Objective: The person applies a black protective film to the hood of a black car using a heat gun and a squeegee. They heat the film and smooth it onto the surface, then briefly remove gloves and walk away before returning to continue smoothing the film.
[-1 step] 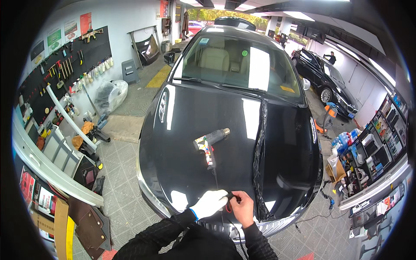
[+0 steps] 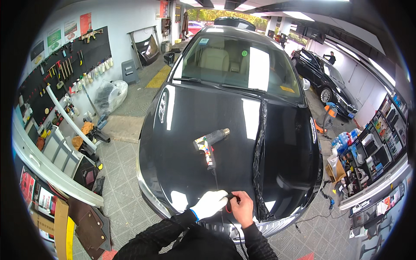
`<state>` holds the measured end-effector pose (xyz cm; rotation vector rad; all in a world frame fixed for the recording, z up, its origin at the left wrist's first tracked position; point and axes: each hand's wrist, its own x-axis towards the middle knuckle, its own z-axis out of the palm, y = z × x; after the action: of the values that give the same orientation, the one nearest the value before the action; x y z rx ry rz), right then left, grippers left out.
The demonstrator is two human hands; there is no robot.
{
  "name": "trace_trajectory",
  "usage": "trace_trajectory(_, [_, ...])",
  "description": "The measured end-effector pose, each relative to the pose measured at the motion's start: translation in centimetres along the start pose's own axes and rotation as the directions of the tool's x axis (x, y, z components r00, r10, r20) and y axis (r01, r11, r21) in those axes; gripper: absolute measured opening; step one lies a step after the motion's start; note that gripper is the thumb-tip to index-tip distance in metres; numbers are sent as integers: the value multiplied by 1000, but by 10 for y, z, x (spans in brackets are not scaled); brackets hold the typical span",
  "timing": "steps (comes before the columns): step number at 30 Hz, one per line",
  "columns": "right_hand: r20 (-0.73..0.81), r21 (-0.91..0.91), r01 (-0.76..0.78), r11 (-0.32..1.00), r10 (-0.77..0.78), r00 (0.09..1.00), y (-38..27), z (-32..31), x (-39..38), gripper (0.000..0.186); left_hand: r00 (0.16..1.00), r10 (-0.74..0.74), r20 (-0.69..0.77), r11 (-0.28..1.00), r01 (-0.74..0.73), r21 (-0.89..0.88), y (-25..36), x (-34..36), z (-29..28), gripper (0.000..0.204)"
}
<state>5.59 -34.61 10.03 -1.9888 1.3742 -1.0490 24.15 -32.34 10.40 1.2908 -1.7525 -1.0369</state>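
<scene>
Over the front edge of the black car hood [image 2: 203, 112], my left hand [image 2: 211, 203] in a white glove with a blue cuff meets my bare right hand [image 2: 242, 207]. Both are closed, pinching a small black piece [image 2: 230, 196] whose exact kind I cannot make out. A bit of red shows just below it, between the hands. Farther up the hood lies a heat gun [image 2: 209, 146] with a colourful stickered handle, its nozzle pointing to the far right; its cord runs toward my hands. Right of it, a bunched strip of black film [image 2: 260, 160] runs down the hood's length.
Tools hang on a black wall board [image 2: 67, 65] at left, near a bagged bundle [image 2: 110, 96]. At right stand an orange vacuum cleaner [image 2: 326, 119], stocked shelves [image 2: 377, 143] and another black car [image 2: 325, 80] with a person beside it. A cable [image 2: 320, 219] lies on the floor.
</scene>
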Motion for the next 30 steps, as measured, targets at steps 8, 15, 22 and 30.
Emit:
trace_trajectory(8, [-15, -96, 77, 992, -79, 997, -23, -1, -1, 14, 979, 191, -75, 896, -142, 421, -12, 11, 0, 21])
trace_trajectory(15, [145, -388, 396, 832, -369, 918, -20, -9, 1, 15, 954, 230, -190, 791, -69, 608, -10, 19, -7, 16])
trace_trajectory(22, [197, -373, 450, 812, -404, 893, -16, -1, 3, 17, 920, 349, -179, 812, -202, 547, -16, 29, 13, 14])
trace_trajectory(30, [131, -280, 386, 879, -363, 923, -17, -4, -3, 27, 996, 87, -22, 995, -86, 60, -19, 31, 7, 30])
